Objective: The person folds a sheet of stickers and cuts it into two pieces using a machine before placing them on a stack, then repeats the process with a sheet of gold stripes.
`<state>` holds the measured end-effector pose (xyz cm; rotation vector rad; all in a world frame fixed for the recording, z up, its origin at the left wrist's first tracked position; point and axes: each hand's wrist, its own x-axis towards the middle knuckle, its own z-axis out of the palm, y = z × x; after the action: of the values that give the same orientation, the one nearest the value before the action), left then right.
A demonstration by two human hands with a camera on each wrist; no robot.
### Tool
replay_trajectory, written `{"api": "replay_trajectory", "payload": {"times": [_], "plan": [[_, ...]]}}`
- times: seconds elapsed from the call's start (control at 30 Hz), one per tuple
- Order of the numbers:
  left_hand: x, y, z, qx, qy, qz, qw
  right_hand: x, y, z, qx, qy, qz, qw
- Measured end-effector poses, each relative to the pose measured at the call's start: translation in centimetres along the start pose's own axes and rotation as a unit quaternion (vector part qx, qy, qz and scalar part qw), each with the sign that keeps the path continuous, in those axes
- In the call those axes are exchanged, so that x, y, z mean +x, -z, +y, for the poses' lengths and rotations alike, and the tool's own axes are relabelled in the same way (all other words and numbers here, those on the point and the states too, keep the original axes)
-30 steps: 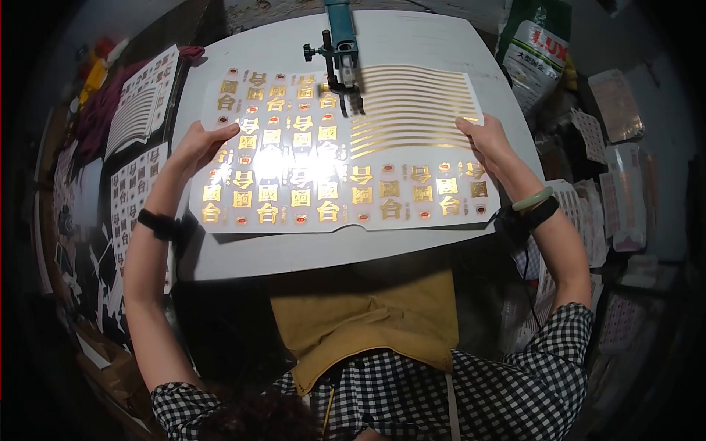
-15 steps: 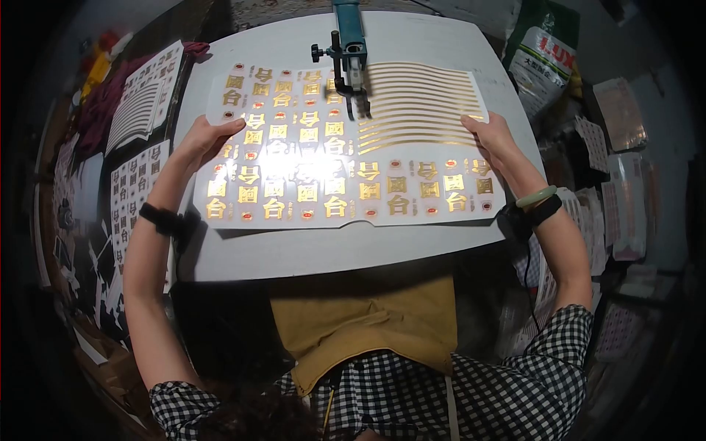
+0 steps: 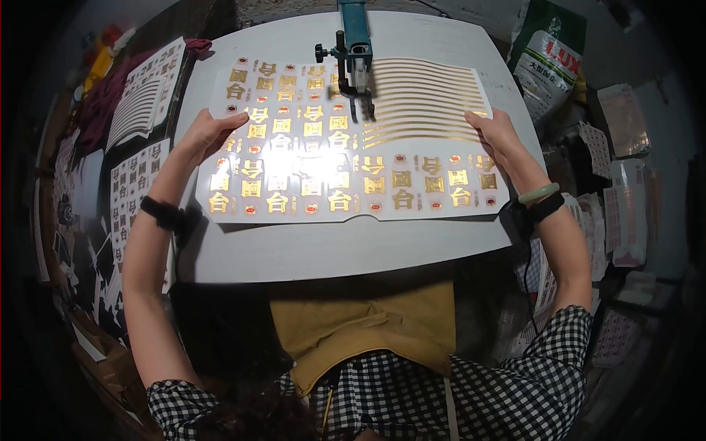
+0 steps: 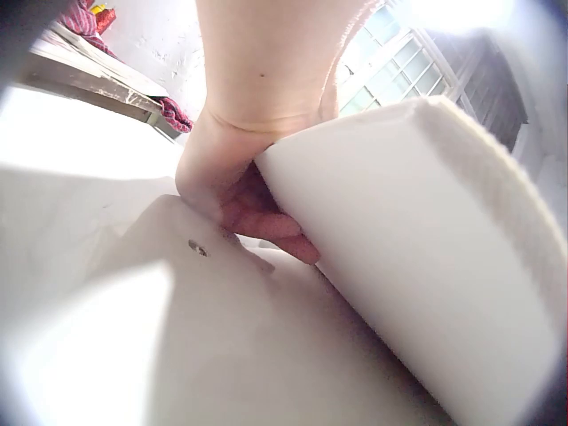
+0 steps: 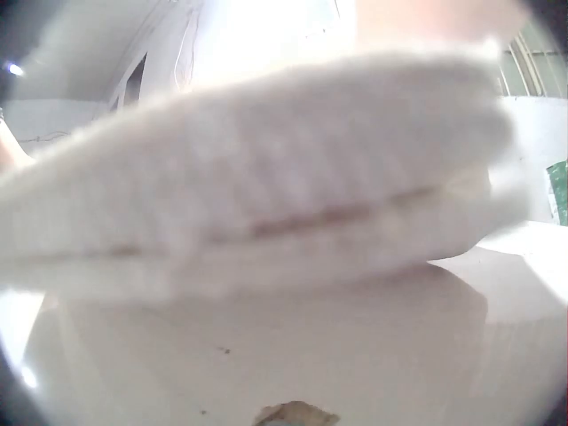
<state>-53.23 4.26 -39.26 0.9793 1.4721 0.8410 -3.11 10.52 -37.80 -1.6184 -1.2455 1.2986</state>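
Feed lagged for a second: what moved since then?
The sheet stack, held at its side edges by the left hand and right hand, slid farther under the blue tool. Both holds and the table are unchanged.

Bright centre, dark warped edges

Head view: fisheye bending, black corners, white glare on the gold-printed sheet stack at centre. Both wrist views are overexposed and soft; the right one is blurred throughout, with window light at upper right.
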Motion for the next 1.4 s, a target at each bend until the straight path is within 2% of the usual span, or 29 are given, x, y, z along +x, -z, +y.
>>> {"api": "replay_trajectory", "payload": {"times": [0.63, 0.73, 1.03, 1.4], "plan": [[0.6, -0.2, 0.8, 0.005, -0.005, 0.01, 1.0, 0.9, -0.2, -0.7, 0.005, 0.007, 0.0, 1.0], [1.7, 0.3, 0.6, -0.014, -0.016, -0.01, 1.0, 0.6, -0.5, -1.0, 0.009, 0.014, 0.001, 1.0], [3.1, 0.7, 1.3, 0.01, -0.001, -0.007, 1.0, 0.9, -0.7, -0.6, 0.004, 0.003, 0.029, 1.0], [3.4, 0.4, 2.0, 0.003, -0.021, -0.01, 1.0, 1.2, -0.8, -0.6, -0.007, 0.016, 0.036, 0.999]]}}
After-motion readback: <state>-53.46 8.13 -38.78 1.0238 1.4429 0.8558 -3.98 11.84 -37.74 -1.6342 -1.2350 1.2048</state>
